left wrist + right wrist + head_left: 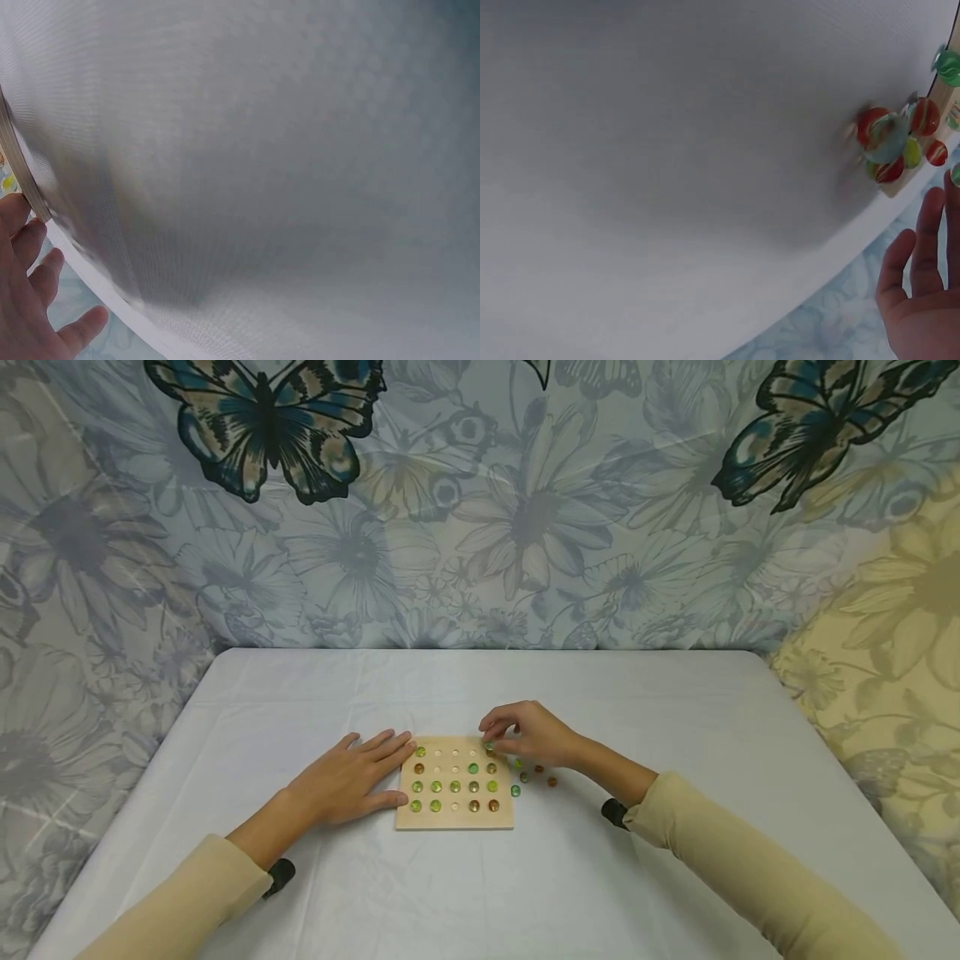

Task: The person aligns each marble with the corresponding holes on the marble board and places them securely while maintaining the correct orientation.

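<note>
A light wooden board (pixel 457 820) with rows of round hollows lies on the table, many of them filled with green, yellow-green and amber glass marbles (pixel 455 787). My left hand (pixel 337 785) rests at the board's left edge, fingers straight and spread, fingertips and thumb at the rim; part of that hand (pixel 22 292) shows in the left wrist view. Above the far right corner, my right hand (pixel 543 737) pinches a green marble (pixel 489 747) between thumb and fingertips. In the right wrist view, a green marble (pixel 955 175) shows by the fingertips of that hand (pixel 926 300).
Several loose marbles, including a green one (pixel 515 791) and an amber one (pixel 552 782), lie on the white tablecloth (pixel 450 893) just right of the board, below the right hand. A floral cloth backdrop (pixel 450 552) with butterflies stands behind the table.
</note>
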Available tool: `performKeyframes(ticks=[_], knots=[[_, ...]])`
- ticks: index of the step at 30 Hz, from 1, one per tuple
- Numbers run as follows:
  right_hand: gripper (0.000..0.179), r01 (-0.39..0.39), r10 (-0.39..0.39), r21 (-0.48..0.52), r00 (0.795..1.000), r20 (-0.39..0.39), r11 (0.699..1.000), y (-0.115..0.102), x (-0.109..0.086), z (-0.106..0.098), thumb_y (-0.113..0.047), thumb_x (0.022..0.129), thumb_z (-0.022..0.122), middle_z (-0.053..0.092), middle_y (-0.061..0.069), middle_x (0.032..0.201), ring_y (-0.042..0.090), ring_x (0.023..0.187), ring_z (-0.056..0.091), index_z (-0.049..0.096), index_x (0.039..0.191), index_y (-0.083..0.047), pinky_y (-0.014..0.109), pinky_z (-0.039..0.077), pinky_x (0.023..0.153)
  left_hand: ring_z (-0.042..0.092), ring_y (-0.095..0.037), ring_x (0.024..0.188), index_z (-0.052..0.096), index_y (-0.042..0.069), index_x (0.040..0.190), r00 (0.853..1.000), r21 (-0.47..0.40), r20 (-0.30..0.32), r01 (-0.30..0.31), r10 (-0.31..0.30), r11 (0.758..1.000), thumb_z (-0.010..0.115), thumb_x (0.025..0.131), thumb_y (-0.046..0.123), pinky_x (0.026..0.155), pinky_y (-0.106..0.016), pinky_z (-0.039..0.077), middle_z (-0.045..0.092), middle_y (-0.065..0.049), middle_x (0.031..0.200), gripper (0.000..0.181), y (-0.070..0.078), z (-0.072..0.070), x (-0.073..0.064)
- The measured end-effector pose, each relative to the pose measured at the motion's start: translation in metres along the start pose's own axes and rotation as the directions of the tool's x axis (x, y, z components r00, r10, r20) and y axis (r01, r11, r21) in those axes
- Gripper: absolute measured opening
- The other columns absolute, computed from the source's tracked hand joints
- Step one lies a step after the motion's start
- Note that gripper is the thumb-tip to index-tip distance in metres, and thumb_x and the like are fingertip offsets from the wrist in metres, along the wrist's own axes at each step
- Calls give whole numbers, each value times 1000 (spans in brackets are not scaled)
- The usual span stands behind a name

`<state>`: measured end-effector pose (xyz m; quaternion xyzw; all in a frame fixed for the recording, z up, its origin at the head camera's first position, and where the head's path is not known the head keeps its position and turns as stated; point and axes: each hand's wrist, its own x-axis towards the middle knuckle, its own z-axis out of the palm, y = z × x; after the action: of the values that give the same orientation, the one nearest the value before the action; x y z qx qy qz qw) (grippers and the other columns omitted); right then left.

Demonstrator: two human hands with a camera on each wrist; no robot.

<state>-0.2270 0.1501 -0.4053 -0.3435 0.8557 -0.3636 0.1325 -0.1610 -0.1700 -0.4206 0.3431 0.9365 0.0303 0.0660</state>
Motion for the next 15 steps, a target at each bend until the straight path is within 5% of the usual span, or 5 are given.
performKeyframes(ticks=[15], knots=[[26, -45, 45, 11, 998, 43, 999, -7, 19, 17, 0, 88, 73, 75, -1, 99, 10, 95, 68, 70, 113, -4, 34, 51, 88, 28, -26, 148, 31, 17, 158, 1000, 21, 18, 16, -16, 1000, 44, 98, 64, 111, -60, 29, 29, -2, 162, 77, -1, 1, 1]])
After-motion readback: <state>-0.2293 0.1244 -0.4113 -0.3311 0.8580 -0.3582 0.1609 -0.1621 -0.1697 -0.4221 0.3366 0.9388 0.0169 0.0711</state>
